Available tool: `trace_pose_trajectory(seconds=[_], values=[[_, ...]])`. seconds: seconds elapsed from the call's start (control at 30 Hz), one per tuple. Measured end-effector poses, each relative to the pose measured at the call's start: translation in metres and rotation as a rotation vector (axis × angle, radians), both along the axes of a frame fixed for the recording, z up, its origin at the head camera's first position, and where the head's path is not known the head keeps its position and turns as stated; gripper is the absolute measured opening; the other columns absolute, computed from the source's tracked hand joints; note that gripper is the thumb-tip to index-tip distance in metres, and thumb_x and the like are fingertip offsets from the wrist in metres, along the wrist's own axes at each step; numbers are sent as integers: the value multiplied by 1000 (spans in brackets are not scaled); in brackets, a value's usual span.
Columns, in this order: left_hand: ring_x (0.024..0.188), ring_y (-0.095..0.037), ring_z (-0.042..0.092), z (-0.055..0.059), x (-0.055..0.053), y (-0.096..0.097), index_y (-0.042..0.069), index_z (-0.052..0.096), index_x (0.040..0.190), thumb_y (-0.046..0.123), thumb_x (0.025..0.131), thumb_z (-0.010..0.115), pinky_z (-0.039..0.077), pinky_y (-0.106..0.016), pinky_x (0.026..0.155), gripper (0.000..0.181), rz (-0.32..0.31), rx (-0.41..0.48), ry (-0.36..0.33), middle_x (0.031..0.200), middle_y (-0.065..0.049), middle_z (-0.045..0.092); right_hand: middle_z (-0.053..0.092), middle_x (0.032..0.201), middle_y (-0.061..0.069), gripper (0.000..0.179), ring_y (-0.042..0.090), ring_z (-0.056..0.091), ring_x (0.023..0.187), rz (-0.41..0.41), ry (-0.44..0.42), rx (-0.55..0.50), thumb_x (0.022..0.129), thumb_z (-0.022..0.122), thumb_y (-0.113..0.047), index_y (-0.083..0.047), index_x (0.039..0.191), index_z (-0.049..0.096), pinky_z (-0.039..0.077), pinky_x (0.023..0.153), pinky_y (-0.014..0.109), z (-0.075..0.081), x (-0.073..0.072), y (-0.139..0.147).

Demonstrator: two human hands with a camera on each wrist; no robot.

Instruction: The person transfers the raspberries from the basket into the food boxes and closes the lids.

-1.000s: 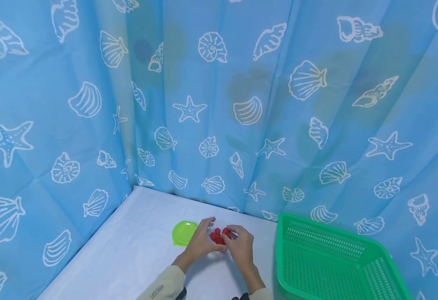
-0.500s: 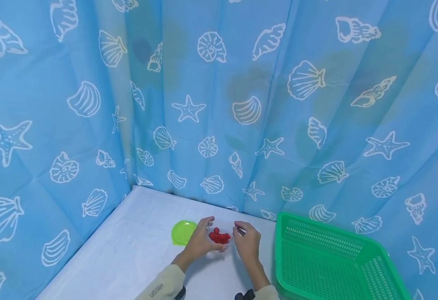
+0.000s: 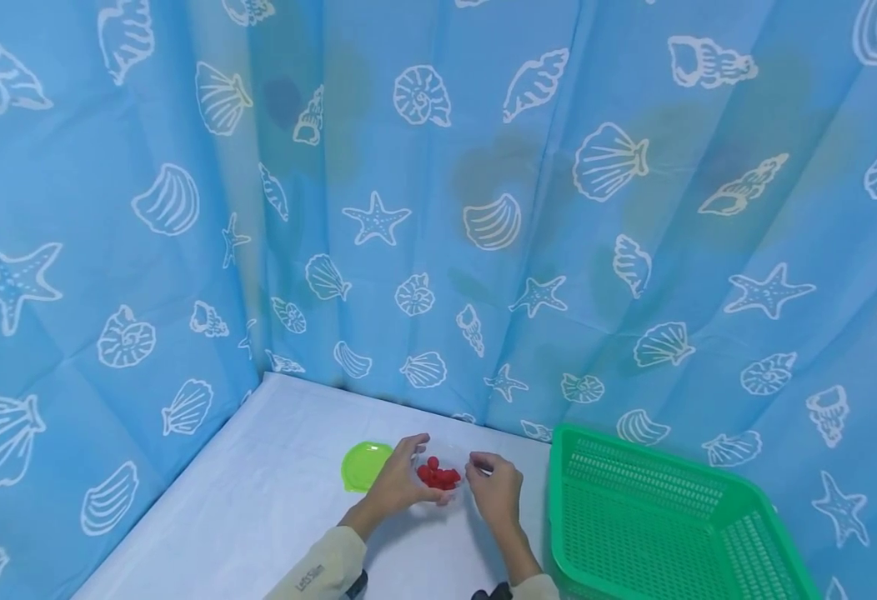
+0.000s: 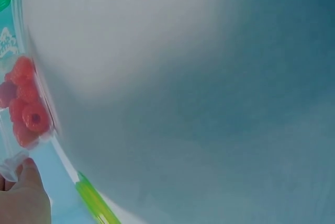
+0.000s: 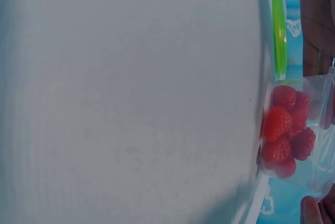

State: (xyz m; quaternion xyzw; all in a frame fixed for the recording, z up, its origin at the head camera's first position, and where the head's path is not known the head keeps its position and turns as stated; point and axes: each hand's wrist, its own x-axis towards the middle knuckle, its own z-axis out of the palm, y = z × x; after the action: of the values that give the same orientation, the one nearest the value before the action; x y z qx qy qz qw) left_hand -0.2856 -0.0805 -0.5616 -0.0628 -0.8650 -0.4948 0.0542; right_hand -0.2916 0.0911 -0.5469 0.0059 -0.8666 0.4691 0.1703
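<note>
A clear plastic container (image 3: 449,454) with several raspberries (image 5: 282,135) in its bottom stands on the white table. My left hand (image 3: 396,487) grips it from the left, the thumb at the near side and the fingers at the far side. At its right rim my right hand (image 3: 497,492) has curled fingers, the thumb and fingertips pinching the edge. Some raspberries (image 4: 29,101) show through the wall in the left wrist view. A bright green lid (image 3: 363,467) lies flat just left of my left hand.
To the right sits a large green plastic basket (image 3: 573,533) with perforated walls. Blue curtains (image 3: 438,233) with white shell prints rise behind the table and along its left side. White cloth covers the table (image 3: 258,500).
My right hand, earlier over the container with a raspberry at its fingertips, has moved right to the rim, and the berry is out of its fingers. My left hand stays in place.
</note>
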Motion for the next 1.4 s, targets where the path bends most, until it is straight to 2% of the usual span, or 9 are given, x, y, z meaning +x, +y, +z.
trace_pose_trajectory(seconds=[0.4, 0.63, 0.83, 0.93, 1.07, 1.17, 1.3, 1.33, 1.4], values=[[127, -28, 47, 2, 13, -3, 20, 39, 145, 36, 62, 93, 54, -46, 89, 100, -19, -24, -5, 141, -3, 46, 73, 98, 3, 15, 23, 69, 96, -3, -18, -1, 87, 73, -10, -8, 102, 76, 57, 80, 34, -1, 11, 0], [128, -30, 46, 8, 16, -6, 24, 38, 144, 35, 61, 93, 54, -46, 88, 100, -40, 14, -39, 143, -6, 45, 72, 96, 1, 15, 22, 68, 95, 9, -45, 10, 86, 75, -12, -10, 101, 76, 58, 79, 34, 3, 11, 0], [138, -33, 34, 11, 15, -14, 22, 26, 153, 41, 60, 92, 48, -53, 96, 115, -122, -53, -67, 152, -8, 34, 72, 93, 2, 15, 23, 68, 90, 23, -31, 20, 84, 76, -12, -7, 98, 76, 58, 77, 35, 7, 11, 4], [140, -33, 31, 17, 14, -27, 20, 18, 156, 47, 59, 91, 45, -56, 98, 124, -131, -93, -111, 155, -8, 30, 72, 93, 3, 13, 23, 68, 90, 27, -30, 17, 86, 74, -13, -7, 98, 76, 59, 76, 34, 7, 10, 5], [138, -36, 32, 28, 11, -49, 11, 20, 154, 49, 64, 87, 41, -60, 101, 118, -72, -151, -176, 153, -13, 33, 72, 94, 4, 14, 23, 68, 92, 15, -46, 12, 90, 71, -16, -7, 99, 75, 58, 76, 35, 10, 6, 6], [128, -38, 41, 35, 7, -65, -1, 31, 148, 41, 76, 80, 41, -59, 100, 96, 27, -241, -175, 141, -21, 41, 73, 98, 4, 17, 25, 67, 96, 1, -63, 9, 92, 69, -19, -7, 102, 75, 58, 78, 36, 13, 5, 6], [108, -42, 49, 39, 4, -81, -14, 44, 131, 27, 91, 66, 45, -56, 93, 62, 157, -366, -182, 114, -27, 49, 72, 104, 6, 20, 27, 66, 101, -5, -80, 10, 94, 65, -22, -8, 105, 74, 57, 81, 38, 16, 3, 6], [106, -42, 50, 39, 3, -83, -16, 45, 127, 27, 94, 62, 46, -55, 92, 57, 172, -383, -205, 109, -27, 49, 72, 105, 7, 21, 28, 66, 102, -2, -84, 11, 94, 65, -22, -7, 106, 74, 57, 82, 39, 16, 2, 6], [104, -43, 52, 40, 2, -86, -19, 45, 124, 28, 97, 53, 46, -55, 92, 55, 184, -349, -277, 106, -29, 52, 71, 107, 8, 23, 29, 66, 104, 4, -107, 12, 95, 64, -24, -7, 107, 73, 56, 84, 40, 16, 0, 5]])
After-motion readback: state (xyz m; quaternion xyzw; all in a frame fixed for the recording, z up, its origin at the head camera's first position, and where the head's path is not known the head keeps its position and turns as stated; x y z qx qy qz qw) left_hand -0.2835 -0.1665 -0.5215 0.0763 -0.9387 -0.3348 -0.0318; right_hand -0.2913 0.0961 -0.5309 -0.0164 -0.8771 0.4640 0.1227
